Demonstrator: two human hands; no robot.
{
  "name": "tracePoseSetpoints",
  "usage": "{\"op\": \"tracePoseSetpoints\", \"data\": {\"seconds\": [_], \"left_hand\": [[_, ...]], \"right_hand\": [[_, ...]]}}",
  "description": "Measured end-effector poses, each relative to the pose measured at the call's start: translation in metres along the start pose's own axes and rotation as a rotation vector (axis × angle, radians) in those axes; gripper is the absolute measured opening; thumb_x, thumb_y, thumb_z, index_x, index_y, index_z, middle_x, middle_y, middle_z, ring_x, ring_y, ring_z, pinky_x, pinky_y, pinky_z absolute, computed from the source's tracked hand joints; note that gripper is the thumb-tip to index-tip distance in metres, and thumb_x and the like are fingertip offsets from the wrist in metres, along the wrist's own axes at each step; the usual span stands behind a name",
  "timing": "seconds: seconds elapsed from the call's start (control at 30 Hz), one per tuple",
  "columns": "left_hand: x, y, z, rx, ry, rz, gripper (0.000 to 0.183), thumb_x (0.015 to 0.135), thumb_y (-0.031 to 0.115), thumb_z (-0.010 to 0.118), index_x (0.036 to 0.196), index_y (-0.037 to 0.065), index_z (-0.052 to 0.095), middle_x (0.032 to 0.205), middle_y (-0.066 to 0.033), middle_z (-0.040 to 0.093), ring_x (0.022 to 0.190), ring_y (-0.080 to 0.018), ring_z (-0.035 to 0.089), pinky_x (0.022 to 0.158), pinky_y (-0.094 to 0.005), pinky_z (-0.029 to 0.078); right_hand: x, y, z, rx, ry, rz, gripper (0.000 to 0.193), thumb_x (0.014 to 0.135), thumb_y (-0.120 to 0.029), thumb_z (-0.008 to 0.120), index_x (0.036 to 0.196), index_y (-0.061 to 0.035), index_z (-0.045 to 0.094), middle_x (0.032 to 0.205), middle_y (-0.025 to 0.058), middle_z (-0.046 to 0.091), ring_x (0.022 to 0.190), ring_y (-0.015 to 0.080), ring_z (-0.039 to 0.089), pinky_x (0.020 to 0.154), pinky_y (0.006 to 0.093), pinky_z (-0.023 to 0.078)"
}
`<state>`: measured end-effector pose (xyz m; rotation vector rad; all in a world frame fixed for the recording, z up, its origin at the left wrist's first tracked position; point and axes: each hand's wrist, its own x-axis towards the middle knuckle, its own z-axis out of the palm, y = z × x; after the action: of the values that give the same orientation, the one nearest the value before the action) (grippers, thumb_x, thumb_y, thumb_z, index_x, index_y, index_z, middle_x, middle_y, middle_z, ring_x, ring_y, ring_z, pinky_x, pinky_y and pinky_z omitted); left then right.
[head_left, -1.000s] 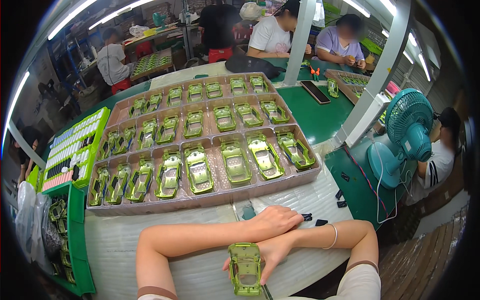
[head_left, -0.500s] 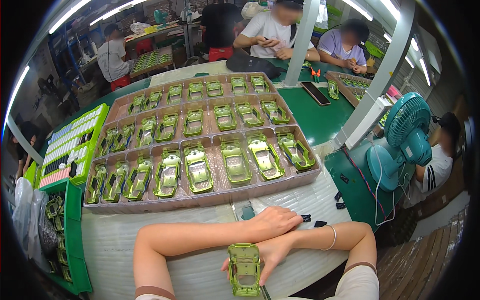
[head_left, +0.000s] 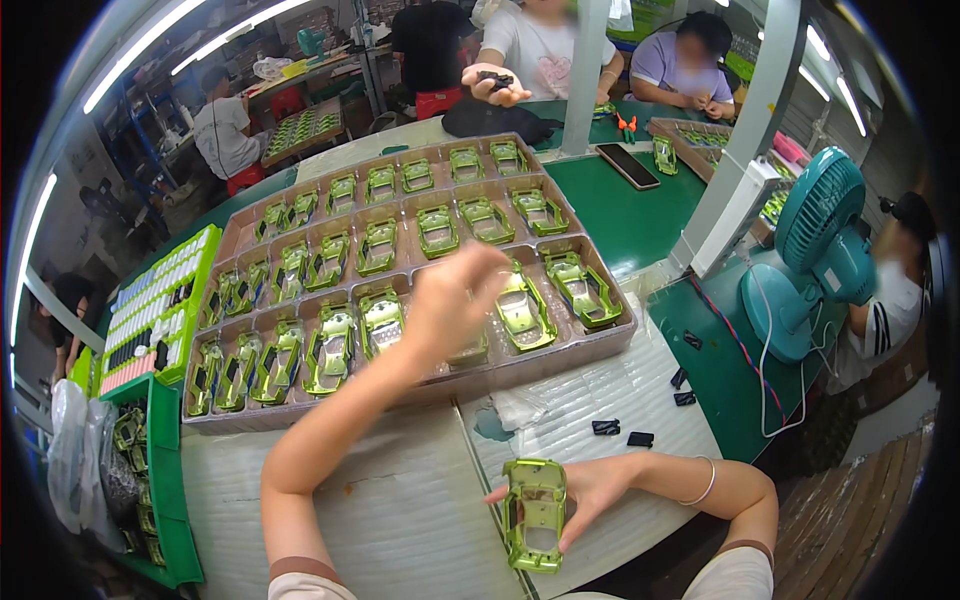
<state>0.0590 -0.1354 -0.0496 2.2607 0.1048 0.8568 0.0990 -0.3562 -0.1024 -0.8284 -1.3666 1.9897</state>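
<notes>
In my right hand (head_left: 598, 484) is a green toy car body shell (head_left: 540, 513), held upright over the near edge of the bench between thumb and fingers. My left arm stretches forward over a large brown compartment tray (head_left: 520, 368). Motion smears my left hand (head_left: 455, 305) above the tray's front row, so its fingers and anything in them cannot be made out. Similar green car shells (head_left: 330, 350) fill most of the tray's compartments. Between my right forearm and the tray lie two small black parts (head_left: 606, 428) on the white foam sheet.
Across the bench a person's open palm (head_left: 492, 88) holds several black parts. A teal fan (head_left: 815, 240) stands right, beside a metal post (head_left: 735, 150). At left are a green crate (head_left: 178, 480) and a lime tray (head_left: 150, 310). A phone (head_left: 628, 166) lies beyond the tray.
My left hand has left the black parts near my right wrist and swung forward over the tray. My right hand moved slightly right with the shell. The person opposite now extends a palm with black parts.
</notes>
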Motion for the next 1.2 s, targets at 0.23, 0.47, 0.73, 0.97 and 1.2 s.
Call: {"op": "tracePoseSetpoints", "data": {"seconds": [0.23, 0.47, 0.73, 0.97, 1.2], "left_hand": [[0.112, -0.070, -0.001, -1.303, 0.426, -0.713, 0.068, 0.090, 0.051, 0.030, 0.129, -0.005, 0.024, 0.130, -0.0260, 0.031, 0.120, -0.0362, 0.036, 0.101, -0.0438, 0.032], [0.125, -0.069, 0.051, -1.757, 0.719, -0.637, 0.080, 0.085, 0.063, 0.018, 0.121, -0.007, 0.032, 0.130, -0.0246, 0.033, 0.124, -0.0398, 0.030, 0.105, -0.0498, 0.022], [0.116, -0.055, 0.049, -1.727, 0.752, -0.475, 0.041, 0.085, 0.037, 0.025, 0.112, 0.015, 0.047, 0.115, -0.0076, 0.047, 0.113, -0.0231, 0.041, 0.099, -0.0472, 0.030], [0.100, -0.068, 0.040, -1.573, 0.737, -0.620, 0.064, 0.090, 0.048, 0.020, 0.108, -0.007, 0.048, 0.102, -0.0199, 0.055, 0.099, -0.0308, 0.052, 0.090, -0.0451, 0.041], [0.033, 0.035, 0.057, -1.371, 0.360, -0.588, 0.041, 0.094, 0.031, 0.030, 0.098, -0.002, 0.055, 0.093, -0.0110, 0.058, 0.092, -0.0201, 0.054, 0.087, -0.0341, 0.043]], "right_hand": [[-0.006, -0.009, -0.001, 0.202, 0.277, -0.061, 0.084, 0.075, -0.016, 0.069, 0.138, -0.0026, 0.016, 0.122, 0.0078, 0.041, 0.114, 0.0182, 0.039, 0.099, 0.0320, 0.031], [-0.047, -0.044, -0.012, -0.931, 0.582, 0.312, 0.032, 0.078, -0.016, 0.066, 0.100, 0.0046, 0.058, 0.083, 0.0089, 0.065, 0.074, 0.0119, 0.062, 0.070, 0.0265, 0.049], [0.032, -0.142, -0.151, 0.559, 1.306, -0.906, 0.071, 0.085, -0.049, 0.049, 0.128, 0.0029, 0.027, 0.128, 0.0214, 0.032, 0.122, 0.0314, 0.031, 0.100, 0.0420, 0.029], [0.104, -0.128, -0.184, 0.826, 1.293, -1.132, 0.047, 0.091, -0.043, 0.038, 0.103, -0.0011, 0.054, 0.088, 0.0054, 0.057, 0.082, 0.0162, 0.053, 0.078, 0.0300, 0.044], [0.085, -0.075, -0.115, 0.585, 1.471, -1.243, 0.035, 0.093, -0.028, 0.035, 0.113, -0.0031, 0.049, 0.100, 0.0049, 0.053, 0.091, 0.0137, 0.050, 0.084, 0.0267, 0.040]]}}
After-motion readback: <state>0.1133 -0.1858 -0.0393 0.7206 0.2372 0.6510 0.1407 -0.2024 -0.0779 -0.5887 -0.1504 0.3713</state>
